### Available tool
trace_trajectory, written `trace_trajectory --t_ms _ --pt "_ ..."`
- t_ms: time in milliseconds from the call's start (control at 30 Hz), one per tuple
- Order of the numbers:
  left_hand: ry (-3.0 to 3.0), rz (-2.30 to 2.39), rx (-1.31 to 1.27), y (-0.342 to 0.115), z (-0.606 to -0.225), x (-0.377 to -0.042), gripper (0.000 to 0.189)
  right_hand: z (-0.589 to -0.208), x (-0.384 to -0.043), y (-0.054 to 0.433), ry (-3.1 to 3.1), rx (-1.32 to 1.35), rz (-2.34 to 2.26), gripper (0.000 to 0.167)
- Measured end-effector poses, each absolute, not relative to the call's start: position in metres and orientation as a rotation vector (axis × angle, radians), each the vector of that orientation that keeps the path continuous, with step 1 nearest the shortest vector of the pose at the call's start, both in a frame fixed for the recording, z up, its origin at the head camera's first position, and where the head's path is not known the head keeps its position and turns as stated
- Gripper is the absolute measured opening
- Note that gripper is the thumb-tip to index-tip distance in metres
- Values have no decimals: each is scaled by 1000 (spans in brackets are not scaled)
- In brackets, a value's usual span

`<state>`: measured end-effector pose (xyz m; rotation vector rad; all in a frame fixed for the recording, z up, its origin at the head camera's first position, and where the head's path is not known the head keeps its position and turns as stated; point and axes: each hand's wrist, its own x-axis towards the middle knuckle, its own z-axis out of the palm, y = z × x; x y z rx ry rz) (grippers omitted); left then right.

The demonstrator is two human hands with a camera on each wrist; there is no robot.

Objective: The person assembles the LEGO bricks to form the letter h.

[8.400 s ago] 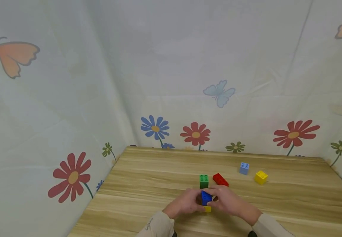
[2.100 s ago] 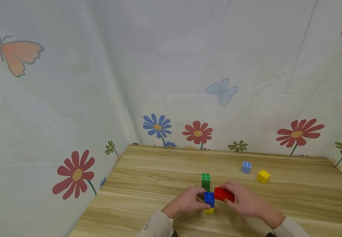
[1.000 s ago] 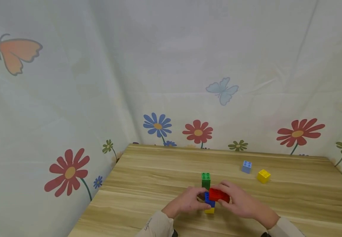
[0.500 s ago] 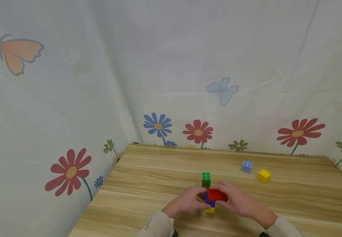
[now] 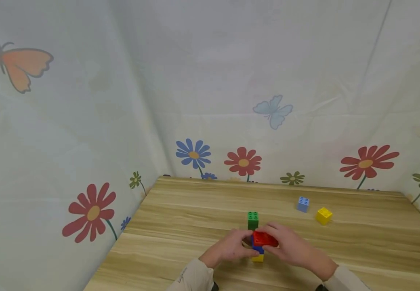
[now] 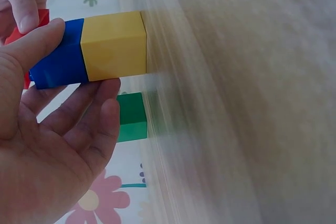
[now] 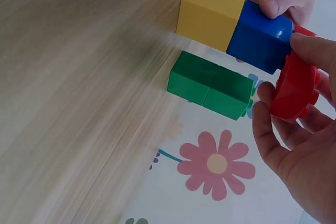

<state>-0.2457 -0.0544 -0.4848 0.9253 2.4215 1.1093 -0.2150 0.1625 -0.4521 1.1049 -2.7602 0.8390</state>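
Note:
My left hand pinches the blue brick, which sits on top of a yellow brick standing on the table. My right hand grips a long red brick between thumb and fingers, over the blue brick's studded top. In the right wrist view the red brick has a curved underside and overhangs toward my right hand. A blue stud still shows beside the red brick in the left wrist view, so whether it is fully seated I cannot tell. Just behind stands a stack of two green bricks.
At the back right of the wooden table lie a light blue brick and a second yellow brick, a little apart. A pale curtain printed with flowers and butterflies hangs behind and at the sides.
Earlier both hands were on the blue brick and the red brick lay on the table. My right hand has since picked it up and moved it left over the blue brick; my left hand stays put.

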Motion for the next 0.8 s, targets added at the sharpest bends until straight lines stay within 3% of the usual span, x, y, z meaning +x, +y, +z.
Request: trace_trajectory --t_ms 800 --pt "2428 1115 870 -56 -486 -246 32 -451 -219 164 -2785 1138 915 39"
